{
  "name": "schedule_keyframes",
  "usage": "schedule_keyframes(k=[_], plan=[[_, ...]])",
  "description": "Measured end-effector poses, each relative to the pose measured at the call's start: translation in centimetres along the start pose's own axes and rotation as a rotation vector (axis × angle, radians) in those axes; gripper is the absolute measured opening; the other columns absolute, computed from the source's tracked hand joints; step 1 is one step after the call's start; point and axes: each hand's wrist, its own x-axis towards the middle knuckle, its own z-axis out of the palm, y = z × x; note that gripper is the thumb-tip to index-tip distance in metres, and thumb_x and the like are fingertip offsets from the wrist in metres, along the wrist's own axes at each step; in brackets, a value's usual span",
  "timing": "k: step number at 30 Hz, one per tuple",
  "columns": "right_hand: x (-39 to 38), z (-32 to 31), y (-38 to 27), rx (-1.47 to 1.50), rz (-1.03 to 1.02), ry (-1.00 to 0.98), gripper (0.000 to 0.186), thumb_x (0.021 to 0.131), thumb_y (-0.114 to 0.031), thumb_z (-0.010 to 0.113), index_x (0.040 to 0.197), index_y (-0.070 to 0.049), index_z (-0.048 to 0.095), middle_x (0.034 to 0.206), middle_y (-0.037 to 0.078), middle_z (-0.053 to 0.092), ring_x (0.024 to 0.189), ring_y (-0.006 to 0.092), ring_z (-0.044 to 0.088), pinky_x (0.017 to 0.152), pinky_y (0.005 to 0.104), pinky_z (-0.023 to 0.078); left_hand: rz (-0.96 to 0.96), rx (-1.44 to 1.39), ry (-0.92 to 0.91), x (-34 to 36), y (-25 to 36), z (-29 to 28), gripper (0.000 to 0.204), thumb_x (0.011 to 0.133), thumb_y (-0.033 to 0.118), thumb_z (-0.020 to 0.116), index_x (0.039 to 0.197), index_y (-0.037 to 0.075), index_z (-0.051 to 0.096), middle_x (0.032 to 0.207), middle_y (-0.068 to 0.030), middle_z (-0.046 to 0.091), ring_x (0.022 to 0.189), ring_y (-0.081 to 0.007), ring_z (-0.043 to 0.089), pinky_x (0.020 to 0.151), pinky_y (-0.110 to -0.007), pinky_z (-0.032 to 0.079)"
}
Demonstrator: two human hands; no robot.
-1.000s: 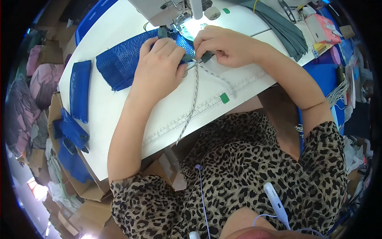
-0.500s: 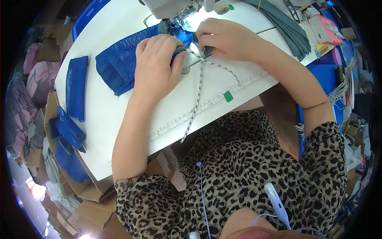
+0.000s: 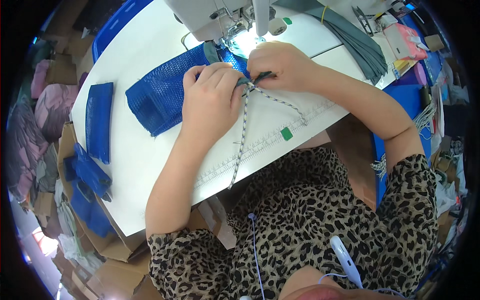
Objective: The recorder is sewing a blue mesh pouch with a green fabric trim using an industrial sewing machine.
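Note:
A blue mesh piece point(image 3: 162, 92) lies on the white table in front of the sewing machine point(image 3: 210, 22), with a dark grey-green binding strip point(image 3: 210, 51) along its edge. My left hand point(image 3: 212, 97) rests over the mesh, its fingers curled and the thumb pressing on the binding. Close by on the right, my right hand point(image 3: 280, 67) pinches the strip's dark end. A patterned cord point(image 3: 244, 135) comes out between both hands; one end hangs toward the table's near edge, the other curves right. Fingertips of both hands are partly hidden.
A folded blue mesh piece point(image 3: 99, 122) lies at the table's left, above a cardboard box point(image 3: 70, 155) with blue pieces over its edge. Grey-green strips point(image 3: 345, 37) lie bundled at the far right, near thread snips point(image 3: 362, 21) and a pink box point(image 3: 402, 42). A ruler tape point(image 3: 270, 142) runs along the near edge.
Both hands have come nearer and slightly right, away from the machine's needle area, drawing the blue mesh and cord along. More of the binding strip's dark end shows at my right hand.

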Motion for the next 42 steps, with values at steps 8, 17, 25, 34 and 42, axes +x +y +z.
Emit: schedule_keyframes(k=[8,17,25,34,42], plan=[[-0.4,-0.5,0.0,-0.085,-0.078,-0.028,0.006,0.076,-0.016,0.071,0.076,-0.012,0.067,0.091,-0.001,0.058,0.095,0.0191,0.054,0.088,0.0378,0.043,-0.040,-0.002,-0.045,0.2,1.4,-0.1,0.022,0.081,0.006,0.069,0.103,0.005,0.068,0.108,-0.0087,0.066,0.106,-0.0259,0.061,0.098,-0.040,0.039],[-0.4,-0.4,0.4,-0.100,-0.121,-0.004,0.004,0.077,-0.014,0.071,0.077,-0.010,0.069,0.091,0.001,0.058,0.095,0.0200,0.056,0.089,0.0366,0.044,-0.077,-0.065,-0.060,0.3,1.1,0.5,0.025,0.079,0.001,0.068,0.104,0.001,0.068,0.111,-0.0109,0.064,0.106,-0.0298,0.061,0.092,-0.039,0.048],[-0.5,-0.4,0.5,-0.037,-0.138,0.012,0.010,0.075,-0.009,0.071,0.076,-0.006,0.062,0.090,0.004,0.055,0.089,0.0226,0.055,0.082,0.0366,0.045,-0.065,-0.047,-0.091,0.3,1.1,0.5,0.026,0.081,0.007,0.068,0.106,0.002,0.067,0.112,-0.0092,0.062,0.111,-0.0270,0.058,0.093,-0.040,0.046],[-0.6,-1.6,0.4,0.205,-0.105,-0.053,0.010,0.075,-0.003,0.066,0.085,-0.006,0.064,0.096,0.005,0.057,0.093,0.0248,0.057,0.080,0.0356,0.046,-0.041,-0.034,-0.090,0.5,1.2,0.7,0.028,0.079,0.005,0.067,0.106,0.001,0.067,0.117,-0.0103,0.063,0.111,-0.0285,0.059,0.094,-0.040,0.046],[-0.8,-1.1,1.0,-0.064,-0.007,0.053,0.040,0.076,0.006,0.049,0.107,-0.012,0.067,0.111,0.001,0.064,0.105,0.0238,0.054,0.101,0.0398,0.039,-0.059,-0.005,-0.097,0.6,1.7,0.4,0.030,0.077,0.006,0.068,0.106,0.000,0.066,0.116,-0.0116,0.064,0.111,-0.0295,0.059,0.095,-0.041,0.045]])
